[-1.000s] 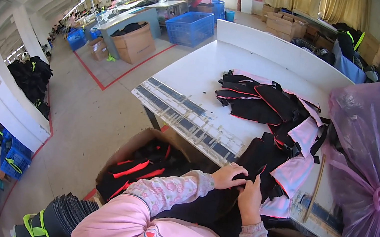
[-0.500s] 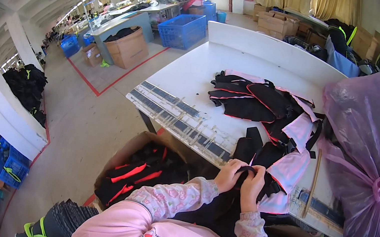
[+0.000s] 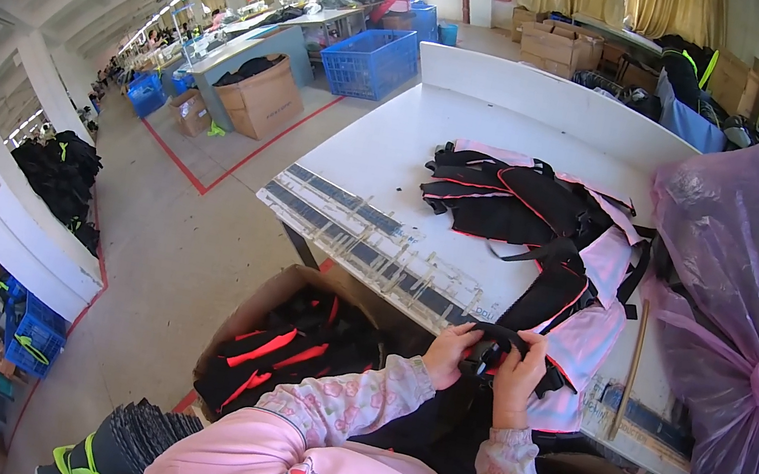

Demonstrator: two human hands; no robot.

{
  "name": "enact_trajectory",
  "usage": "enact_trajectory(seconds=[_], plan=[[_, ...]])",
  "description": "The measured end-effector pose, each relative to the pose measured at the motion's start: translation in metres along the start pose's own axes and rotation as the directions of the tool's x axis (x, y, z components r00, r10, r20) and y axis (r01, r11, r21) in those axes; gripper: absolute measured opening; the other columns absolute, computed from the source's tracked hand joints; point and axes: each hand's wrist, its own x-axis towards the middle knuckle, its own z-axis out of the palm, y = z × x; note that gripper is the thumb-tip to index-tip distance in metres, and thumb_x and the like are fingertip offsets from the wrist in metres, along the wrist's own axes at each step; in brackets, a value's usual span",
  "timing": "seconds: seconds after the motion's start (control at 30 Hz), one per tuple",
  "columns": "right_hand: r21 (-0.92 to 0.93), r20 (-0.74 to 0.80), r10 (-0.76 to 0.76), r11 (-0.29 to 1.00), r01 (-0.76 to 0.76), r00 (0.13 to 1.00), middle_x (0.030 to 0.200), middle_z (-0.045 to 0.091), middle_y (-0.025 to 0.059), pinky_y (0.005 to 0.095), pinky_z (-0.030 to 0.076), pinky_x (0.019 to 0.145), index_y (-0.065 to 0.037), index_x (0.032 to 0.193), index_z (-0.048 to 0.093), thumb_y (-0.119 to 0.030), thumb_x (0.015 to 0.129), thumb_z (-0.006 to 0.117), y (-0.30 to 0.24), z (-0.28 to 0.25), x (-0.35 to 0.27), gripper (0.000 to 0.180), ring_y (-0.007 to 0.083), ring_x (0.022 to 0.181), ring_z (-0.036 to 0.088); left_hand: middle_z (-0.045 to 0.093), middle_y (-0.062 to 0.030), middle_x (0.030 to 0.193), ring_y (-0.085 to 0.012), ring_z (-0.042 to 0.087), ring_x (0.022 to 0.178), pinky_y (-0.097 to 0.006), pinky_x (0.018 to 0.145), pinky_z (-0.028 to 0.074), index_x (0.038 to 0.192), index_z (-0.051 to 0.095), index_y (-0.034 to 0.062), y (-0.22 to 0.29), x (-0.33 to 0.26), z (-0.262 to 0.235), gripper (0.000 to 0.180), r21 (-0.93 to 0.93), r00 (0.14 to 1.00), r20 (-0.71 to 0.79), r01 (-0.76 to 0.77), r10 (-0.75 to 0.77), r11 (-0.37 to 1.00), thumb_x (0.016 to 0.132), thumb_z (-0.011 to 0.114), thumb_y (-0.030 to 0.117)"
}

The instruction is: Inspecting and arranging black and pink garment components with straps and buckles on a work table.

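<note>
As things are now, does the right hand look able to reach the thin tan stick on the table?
Probably yes: the stick lies uncovered just beyond the pink fabric, with nothing tall between. But the right hand holds a black strap, so it would likely have to let go first.

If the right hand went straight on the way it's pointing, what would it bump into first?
Past the black strap it holds, the right hand would probably meet the black, red-edged fabric piece on the white table first, though depth is unclear.

Factory workshop, worktables (image 3: 364,153), blue crates (image 3: 369,68)
</note>
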Motion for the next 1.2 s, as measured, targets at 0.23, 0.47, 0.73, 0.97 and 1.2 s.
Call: enact_trajectory(seconds=[0.23,0.47,0.73,0.97,1.2], plan=[[0.078,-0.120,-0.011,0.997,0.020,0.993,0.086,0.055,0.0077,0.0310,0.045,0.074,-0.002,0.091,0.052,0.002,0.081,0.052,0.025,-0.025,0.004,0.011,0.0189,0.080,0.054,0.060,-0.0106,0.109,-0.0207,0.056,0.106,-0.036,0.093,0.043,0.111,0.056,0.0009,0.023,-0.022,0.043,0.023,-0.304,0.902,0.421,0.242,-0.098,0.921,0.093,0.048,0.013],[0.468,-0.055,0.156,0.876,-0.112,0.986,0.085,0.053,0.0030,0.0238,0.042,0.073,-0.003,0.091,0.050,-0.001,0.088,0.050,0.005,-0.016,0.010,0.003,0.0116,0.077,0.050,0.064,-0.0046,0.084,-0.0149,0.061,0.086,-0.029,0.082,0.045,0.093,0.062,-0.0003,0.047,-0.034,0.049,0.020,-0.304,0.887,0.409,0.353,-0.214,0.885,0.085,0.055,0.016],[0.772,0.257,0.251,0.527,-0.354,0.933,0.092,0.056,0.0006,0.0220,0.044,0.074,-0.006,0.098,0.052,-0.018,0.094,0.053,-0.023,-0.020,0.011,0.013,0.0084,0.080,0.052,0.056,0.0011,0.067,-0.0065,0.052,0.066,-0.024,0.061,0.042,0.069,0.059,0.0023,0.044,-0.001,0.045,0.020,0.162,0.979,0.104,-0.189,0.174,0.969,0.084,0.054,0.015],[0.714,0.206,0.307,0.603,-0.357,0.929,0.093,0.052,0.0005,0.0202,0.041,0.074,-0.007,0.102,0.048,-0.031,0.096,0.048,-0.058,-0.036,0.017,0.025,0.0079,0.084,0.052,0.054,0.0023,0.075,-0.0067,0.051,0.065,-0.022,0.063,0.043,0.084,0.056,0.0048,0.048,-0.023,0.066,0.018,0.089,0.978,0.161,-0.146,0.130,0.985,0.091,0.055,0.021],[0.637,0.054,0.196,0.749,-0.185,0.979,0.085,0.045,-0.0004,0.0221,0.039,0.072,-0.008,0.092,0.045,-0.022,0.095,0.050,-0.054,-0.040,0.017,0.016,0.0083,0.078,0.046,0.059,0.0013,0.084,-0.0073,0.059,0.076,-0.026,0.068,0.051,0.103,0.052,0.0120,0.037,-0.045,0.060,0.019,-0.004,0.968,0.154,0.199,-0.196,0.980,0.096,0.048,0.029]])
